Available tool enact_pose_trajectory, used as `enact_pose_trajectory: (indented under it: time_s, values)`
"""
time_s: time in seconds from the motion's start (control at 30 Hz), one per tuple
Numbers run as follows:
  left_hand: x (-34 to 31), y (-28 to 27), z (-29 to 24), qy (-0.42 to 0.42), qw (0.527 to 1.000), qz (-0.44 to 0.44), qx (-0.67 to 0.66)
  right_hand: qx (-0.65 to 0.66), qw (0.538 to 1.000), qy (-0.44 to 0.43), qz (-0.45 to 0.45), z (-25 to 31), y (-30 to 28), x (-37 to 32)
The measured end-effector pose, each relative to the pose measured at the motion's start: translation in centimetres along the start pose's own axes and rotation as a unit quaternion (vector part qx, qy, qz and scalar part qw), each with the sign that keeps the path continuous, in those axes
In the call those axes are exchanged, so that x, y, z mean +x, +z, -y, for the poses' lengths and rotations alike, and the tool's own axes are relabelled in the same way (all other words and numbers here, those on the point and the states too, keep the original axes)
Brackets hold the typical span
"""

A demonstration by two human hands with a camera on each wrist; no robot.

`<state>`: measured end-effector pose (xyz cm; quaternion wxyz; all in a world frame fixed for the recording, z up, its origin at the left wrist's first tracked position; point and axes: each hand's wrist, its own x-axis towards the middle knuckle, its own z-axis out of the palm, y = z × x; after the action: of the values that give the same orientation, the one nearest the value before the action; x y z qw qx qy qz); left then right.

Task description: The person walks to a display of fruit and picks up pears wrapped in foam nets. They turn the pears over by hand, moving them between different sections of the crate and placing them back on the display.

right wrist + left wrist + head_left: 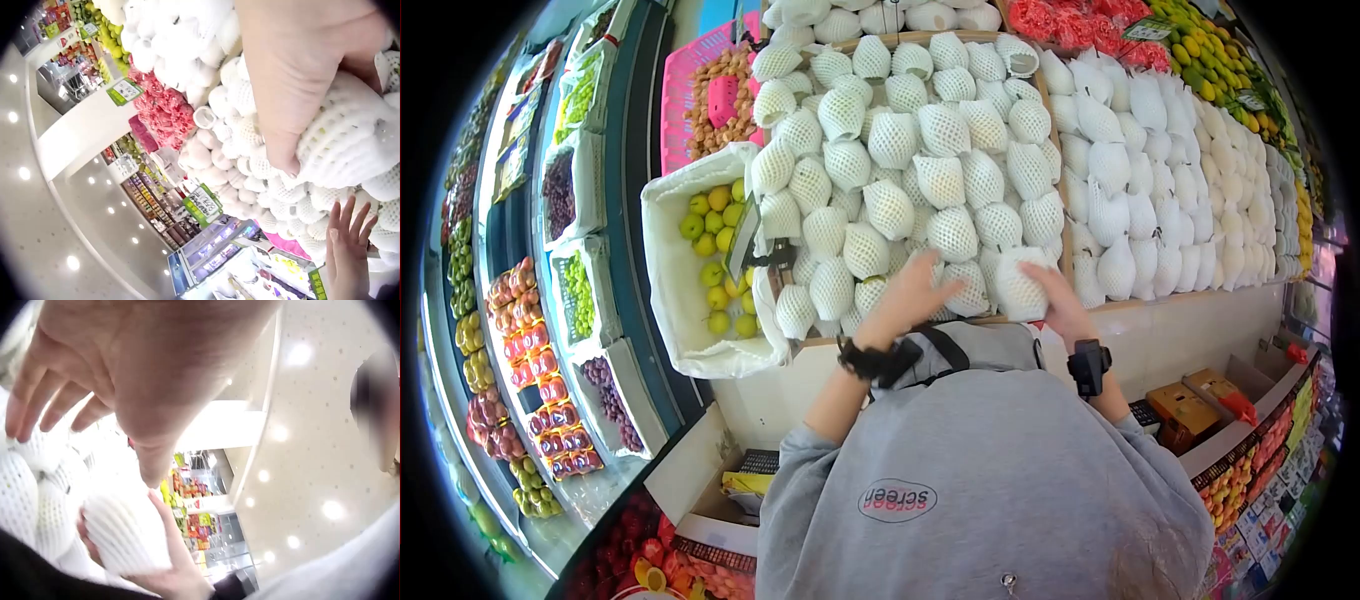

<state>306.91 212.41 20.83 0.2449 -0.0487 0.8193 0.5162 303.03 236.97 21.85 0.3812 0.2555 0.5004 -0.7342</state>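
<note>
Many fruits in white foam nets [893,140] lie in rows on a slanted display. At its front edge the right hand [1055,300] grips one netted fruit [1020,285]; in the right wrist view, the thumb and fingers of that hand [300,75] curl round the netted fruit [350,134]. The left hand [912,295] is just to the left, over the front row, apart from the gripped fruit. Its fingers are spread and hold nothing, as the left wrist view of the left hand [125,369] shows.
Left of the nets stands a white-lined crate [665,280] of yellow-green fruit [718,240], with a pink basket [680,110] behind it. More white-wrapped fruit [1150,180] lies to the right. A grey bag [990,347] is at the person's front, below the display edge.
</note>
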Motion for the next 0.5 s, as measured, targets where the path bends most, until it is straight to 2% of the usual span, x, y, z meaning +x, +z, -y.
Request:
enact_pose_trajectory:
  time_s: [0.07,0.1,0.13,0.23,0.37,0.47,0.5]
  values:
    - [2.6,-1.0,4.3,0.027,0.976,-0.192,0.099,0.005,1.0,-0.012,-0.015,0.5,-1.1,-0.2]
    - [4.4,-1.2,6.1,0.063,0.929,-0.313,0.186,0.008,1.0,-0.02,-0.023,0.9,-1.6,0.1]
    - [6.0,-1.6,7.3,0.068,0.901,-0.369,0.217,-0.022,0.999,-0.022,-0.03,1.2,-2.0,0.7]
    - [8.4,-2.2,6.8,-0.042,0.929,-0.295,0.218,-0.017,0.995,-0.097,-0.002,2.3,0.9,0.2]
    - [10.2,-2.4,7.2,-0.08,0.945,-0.253,0.188,-0.033,0.996,-0.079,0.026,1.4,2.5,1.9]
    - [9.3,-3.7,8.5,0.042,0.938,-0.315,0.14,0.0,0.997,-0.062,0.046,0.7,3.0,2.7]
    - [8.8,-4.3,9.0,0.05,0.935,-0.328,0.126,-0.016,0.996,-0.064,0.056,0.8,3.3,3.0]
